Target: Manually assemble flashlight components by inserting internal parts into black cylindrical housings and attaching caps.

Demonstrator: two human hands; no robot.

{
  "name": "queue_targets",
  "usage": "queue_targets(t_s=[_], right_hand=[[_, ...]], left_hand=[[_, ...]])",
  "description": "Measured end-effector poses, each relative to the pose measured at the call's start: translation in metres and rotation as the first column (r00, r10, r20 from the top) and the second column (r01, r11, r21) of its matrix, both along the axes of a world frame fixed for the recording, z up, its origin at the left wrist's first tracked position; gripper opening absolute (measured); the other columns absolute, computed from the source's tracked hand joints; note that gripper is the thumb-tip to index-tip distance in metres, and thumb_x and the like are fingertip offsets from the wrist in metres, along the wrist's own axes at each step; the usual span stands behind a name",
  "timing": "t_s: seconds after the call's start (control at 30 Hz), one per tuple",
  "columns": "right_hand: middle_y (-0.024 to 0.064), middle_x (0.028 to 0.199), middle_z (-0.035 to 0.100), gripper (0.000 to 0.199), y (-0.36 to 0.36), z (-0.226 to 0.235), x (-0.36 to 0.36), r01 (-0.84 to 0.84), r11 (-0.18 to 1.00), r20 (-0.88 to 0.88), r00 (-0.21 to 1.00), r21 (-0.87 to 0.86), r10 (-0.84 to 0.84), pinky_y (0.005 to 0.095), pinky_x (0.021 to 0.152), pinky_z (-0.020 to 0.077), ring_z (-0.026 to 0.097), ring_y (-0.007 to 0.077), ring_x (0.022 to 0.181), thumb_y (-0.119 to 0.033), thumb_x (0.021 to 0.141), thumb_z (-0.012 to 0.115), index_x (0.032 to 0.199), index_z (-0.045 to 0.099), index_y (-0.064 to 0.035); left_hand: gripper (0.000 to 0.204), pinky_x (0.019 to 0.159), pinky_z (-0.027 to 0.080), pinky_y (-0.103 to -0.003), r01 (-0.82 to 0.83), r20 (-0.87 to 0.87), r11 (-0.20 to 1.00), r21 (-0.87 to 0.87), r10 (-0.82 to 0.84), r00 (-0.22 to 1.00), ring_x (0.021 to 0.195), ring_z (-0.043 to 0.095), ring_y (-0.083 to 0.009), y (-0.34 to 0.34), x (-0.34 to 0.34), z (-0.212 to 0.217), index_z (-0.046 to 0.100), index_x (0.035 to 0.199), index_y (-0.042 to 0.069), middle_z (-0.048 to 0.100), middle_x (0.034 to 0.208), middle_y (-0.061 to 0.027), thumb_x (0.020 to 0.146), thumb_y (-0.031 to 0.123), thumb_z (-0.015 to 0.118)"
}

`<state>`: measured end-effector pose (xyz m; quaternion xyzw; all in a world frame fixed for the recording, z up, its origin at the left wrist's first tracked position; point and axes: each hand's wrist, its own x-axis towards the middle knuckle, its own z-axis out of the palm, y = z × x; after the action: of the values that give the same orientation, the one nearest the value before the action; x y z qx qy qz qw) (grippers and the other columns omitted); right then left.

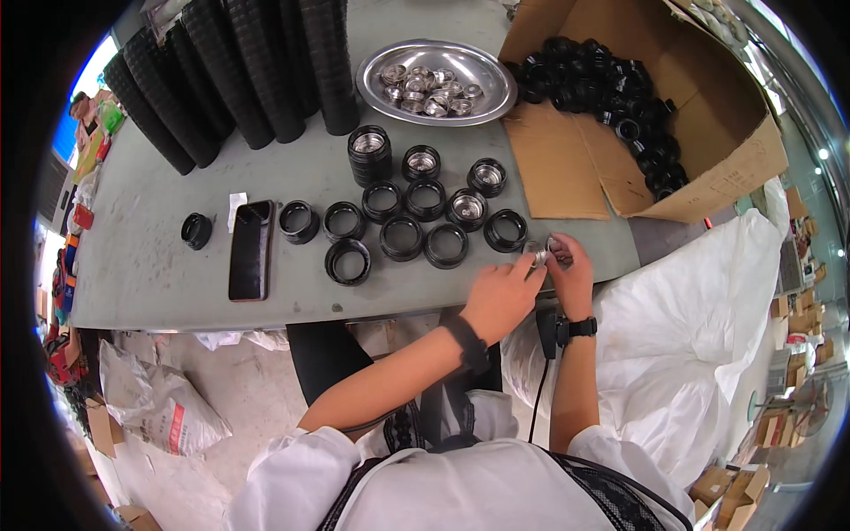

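My left hand (503, 299) reaches across to the table's front edge, fingers closed on a small shiny metal cup (534, 251). Close beside it, my right hand (574, 273) pinches a shiny metal piece (551, 245), mostly hidden by the fingers; it looks like a second cup. The nearest black ring (506, 231) lies just beyond my left fingers. Several more black rings (401, 237) stand to the left. Some hold a metal cup, such as the ring with a cup (467, 209) and the short ring stack (369, 155).
An oval metal tray (373, 92) carries several metal cups. Right of it, an open cardboard box (726, 159) holds a heap of black rings (611, 88). Tall black ring stacks (239, 75) stand back left. A phone (251, 251) and lone ring (196, 231) lie left. White sacks (682, 327) flank the table.
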<state>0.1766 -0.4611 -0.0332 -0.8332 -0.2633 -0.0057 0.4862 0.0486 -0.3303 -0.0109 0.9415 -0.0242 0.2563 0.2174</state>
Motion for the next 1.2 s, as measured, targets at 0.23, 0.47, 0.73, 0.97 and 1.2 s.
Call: queue_targets(t_s=[0.23, 0.47, 0.73, 0.97, 1.2], right_hand=[[0.0026, 0.099, 0.067, 0.034, -0.018, -0.003, -0.004, 0.159, 0.955, 0.378, 0.924, -0.251, -0.054, 0.0404, 0.097, 0.0332, 0.057, 0.0238, 0.100, -0.006, 0.076, 0.069, 0.108, 0.065, -0.0122], [0.0042, 0.099, 0.067, 0.020, -0.008, 0.012, 0.000, 0.201, 0.909, 0.389, 0.920, -0.365, -0.047, 0.0407, 0.095, 0.0338, 0.056, 0.0250, 0.100, -0.008, 0.077, 0.068, 0.097, 0.068, -0.0128], [0.0052, 0.096, 0.067, 0.014, 0.020, 0.060, -0.020, 0.017, 0.999, 0.331, 0.944, -0.051, 0.001, 0.0377, 0.087, 0.0412, 0.057, 0.0281, 0.094, -0.006, 0.079, 0.066, 0.093, 0.068, -0.0083], [0.0089, 0.099, 0.066, 0.018, 0.054, 0.039, -0.011, -0.263, 0.920, 0.320, 0.879, -0.292, 0.353, 0.0404, 0.082, 0.0456, 0.059, 0.0320, 0.090, -0.005, 0.081, 0.062, 0.098, 0.065, -0.0059], [0.0057, 0.097, 0.066, 0.025, 0.057, 0.048, -0.013, -0.218, 0.775, 0.236, 0.873, -0.593, 0.426, 0.0409, 0.070, 0.0517, 0.064, 0.0278, 0.085, -0.010, 0.074, 0.063, 0.099, 0.066, -0.0099]], left_hand=[[0.015, 0.060, 0.048, -0.032, -0.139, 0.014, 0.975, 0.172, 0.138, 0.990, 0.073, 0.062, -0.0183, -0.002, 0.036, -0.024, 0.061, 0.092, 0.011, 0.055, 0.089, -0.0027, 0.078, 0.014, 0.058], [0.016, 0.060, 0.048, -0.033, -0.042, 0.062, 0.982, 0.185, 0.031, 0.998, 0.076, 0.060, -0.0183, 0.004, 0.040, -0.017, 0.061, 0.090, 0.012, 0.054, 0.092, -0.0014, 0.074, 0.013, 0.061], [0.012, 0.057, 0.048, -0.037, -0.180, 0.034, 0.983, 0.044, 0.179, 0.983, 0.065, 0.060, -0.0219, 0.047, -0.023, 0.037, 0.057, 0.081, 0.011, 0.054, 0.077, -0.0037, 0.074, 0.015, 0.066], [0.008, 0.055, 0.049, -0.036, -0.226, -0.160, 0.957, 0.183, 0.256, 0.953, 0.063, 0.063, -0.0232, 0.092, -0.028, 0.017, 0.062, 0.081, 0.008, 0.059, 0.082, -0.0034, 0.080, 0.015, 0.064], [0.021, 0.054, 0.053, -0.033, -0.299, -0.259, 0.946, 0.128, 0.323, 0.910, 0.068, 0.067, -0.0219, 0.073, -0.038, 0.014, 0.065, 0.096, 0.007, 0.066, 0.105, -0.0014, 0.083, 0.024, 0.065]])
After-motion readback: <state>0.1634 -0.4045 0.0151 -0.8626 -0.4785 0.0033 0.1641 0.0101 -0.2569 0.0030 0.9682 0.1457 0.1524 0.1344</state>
